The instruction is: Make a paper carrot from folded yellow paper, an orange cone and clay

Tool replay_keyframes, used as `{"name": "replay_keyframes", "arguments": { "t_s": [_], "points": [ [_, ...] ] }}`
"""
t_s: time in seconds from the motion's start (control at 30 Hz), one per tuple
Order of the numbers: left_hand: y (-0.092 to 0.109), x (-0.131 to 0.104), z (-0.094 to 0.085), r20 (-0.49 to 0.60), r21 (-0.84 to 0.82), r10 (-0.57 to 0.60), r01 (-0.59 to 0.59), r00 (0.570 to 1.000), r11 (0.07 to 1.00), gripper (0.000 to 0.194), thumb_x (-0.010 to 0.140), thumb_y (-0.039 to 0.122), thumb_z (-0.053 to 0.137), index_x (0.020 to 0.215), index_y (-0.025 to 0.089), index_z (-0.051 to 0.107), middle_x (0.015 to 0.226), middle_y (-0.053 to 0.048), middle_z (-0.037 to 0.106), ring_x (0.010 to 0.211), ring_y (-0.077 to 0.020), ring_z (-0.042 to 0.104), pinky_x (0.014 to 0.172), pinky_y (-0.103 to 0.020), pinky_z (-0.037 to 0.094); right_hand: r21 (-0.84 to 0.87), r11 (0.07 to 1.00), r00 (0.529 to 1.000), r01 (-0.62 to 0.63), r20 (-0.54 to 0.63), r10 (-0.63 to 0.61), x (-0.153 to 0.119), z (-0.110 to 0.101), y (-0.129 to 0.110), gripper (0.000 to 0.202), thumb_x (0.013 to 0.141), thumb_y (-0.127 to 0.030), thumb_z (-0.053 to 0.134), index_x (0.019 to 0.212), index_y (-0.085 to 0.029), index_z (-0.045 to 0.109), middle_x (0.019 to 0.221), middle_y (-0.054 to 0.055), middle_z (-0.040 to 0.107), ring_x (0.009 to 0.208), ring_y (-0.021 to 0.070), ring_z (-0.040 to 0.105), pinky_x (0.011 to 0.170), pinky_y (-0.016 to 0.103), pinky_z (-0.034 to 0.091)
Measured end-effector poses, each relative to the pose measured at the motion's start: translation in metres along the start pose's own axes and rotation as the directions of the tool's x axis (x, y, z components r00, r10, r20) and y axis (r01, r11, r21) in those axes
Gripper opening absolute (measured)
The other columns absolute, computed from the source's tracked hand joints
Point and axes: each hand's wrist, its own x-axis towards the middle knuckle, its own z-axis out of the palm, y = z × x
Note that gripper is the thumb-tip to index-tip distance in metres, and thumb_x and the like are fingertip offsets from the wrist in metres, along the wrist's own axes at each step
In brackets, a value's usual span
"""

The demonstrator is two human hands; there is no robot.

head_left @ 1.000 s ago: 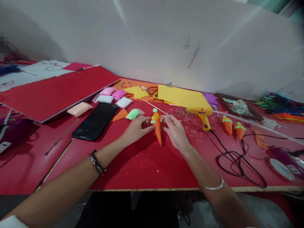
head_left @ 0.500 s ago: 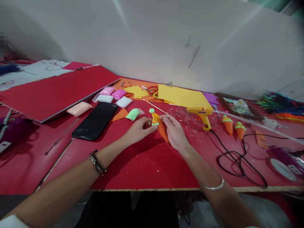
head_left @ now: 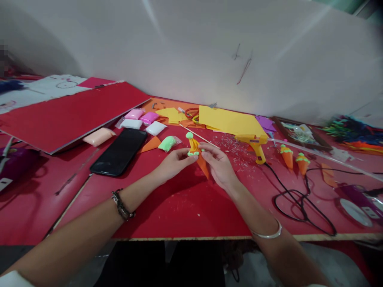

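Observation:
Between my hands is a small craft ice cream cone (head_left: 202,166), an orange paper cone topped with yellow clay and light green clay balls, its tip pointing down and to the right. My left hand (head_left: 175,165) pinches it near the green clay edging from the left. My right hand (head_left: 220,165) holds its other side, thumb and fingers close to a small green bit at the rim. Just behind my left hand lies an opened packet of green clay (head_left: 168,143), with an orange paper piece (head_left: 151,144) beside it.
A yellow glue gun (head_left: 254,145) with a looped black cord (head_left: 289,217) lies to the right. Two finished-looking cones (head_left: 303,162) stand beyond it. At left are a black phone (head_left: 119,152), several clay packets (head_left: 149,117) and a red board (head_left: 80,107). Yellow paper (head_left: 231,120) lies at the back.
The cone has shifted slightly left and turned a little in my fingers. My right fingers have moved in over the small green bit at its rim.

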Motion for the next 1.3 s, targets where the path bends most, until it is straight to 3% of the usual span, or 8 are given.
{"name": "replay_keyframes", "arguments": {
  "t_s": [0.23,0.47,0.63,0.97,1.3],
  "points": [
    [0.001,0.000,0.000,-0.081,0.063,-0.011,0.016,0.997,0.998,0.040,0.071,0.046,0.058,0.096,0.016,0.062,0.079,-0.003,0.063,0.069,-0.0132,0.054,0.062,-0.024,0.041,-0.140,0.985,0.995,0.100,-0.014,-0.103,0.000,-0.002,-0.002,0.017,0.077,-0.023,0.055,0.085,-0.030,0.068,0.106,-0.001,0.057,0.105,0.0130,0.050,0.095,0.030,0.037],
    [0.002,0.000,-0.001,-0.052,0.094,-0.019,0.023,0.998,0.995,0.048,0.072,0.050,0.055,0.102,0.013,0.058,0.091,-0.006,0.063,0.082,-0.0178,0.055,0.074,-0.029,0.040,-0.355,0.915,0.963,0.191,-0.111,-0.244,0.000,-0.003,-0.006,0.014,0.076,-0.023,0.056,0.086,-0.025,0.066,0.089,0.001,0.059,0.088,0.0124,0.055,0.081,0.027,0.045],
    [0.001,-0.001,-0.001,-0.052,0.113,-0.023,0.029,0.998,0.993,0.048,0.073,0.050,0.054,0.102,0.012,0.058,0.093,-0.006,0.062,0.081,-0.0170,0.055,0.075,-0.029,0.040,-0.307,0.932,0.971,0.194,-0.075,-0.227,-0.001,-0.001,-0.008,0.017,0.074,-0.017,0.057,0.089,-0.025,0.064,0.091,0.000,0.062,0.086,0.0122,0.058,0.081,0.029,0.046],
    [0.001,0.001,0.000,-0.022,0.118,-0.001,0.004,1.000,0.993,0.047,0.074,0.049,0.054,0.104,0.013,0.057,0.100,-0.007,0.062,0.094,-0.0210,0.055,0.084,-0.031,0.039,-0.466,0.841,0.946,0.276,-0.022,-0.323,-0.003,0.002,-0.015,0.011,0.074,-0.016,0.058,0.080,-0.023,0.065,0.087,0.002,0.055,0.086,0.0124,0.055,0.076,0.027,0.048],
    [0.000,0.001,-0.001,-0.001,0.133,0.002,-0.002,1.000,0.991,0.048,0.075,0.050,0.052,0.105,0.013,0.057,0.097,-0.008,0.062,0.094,-0.0224,0.055,0.084,-0.034,0.040,-0.470,0.850,0.963,0.240,0.003,-0.271,-0.002,0.001,-0.013,0.008,0.075,-0.020,0.056,0.079,-0.023,0.063,0.086,0.001,0.052,0.083,0.0123,0.054,0.073,0.026,0.047]
  ]
}}
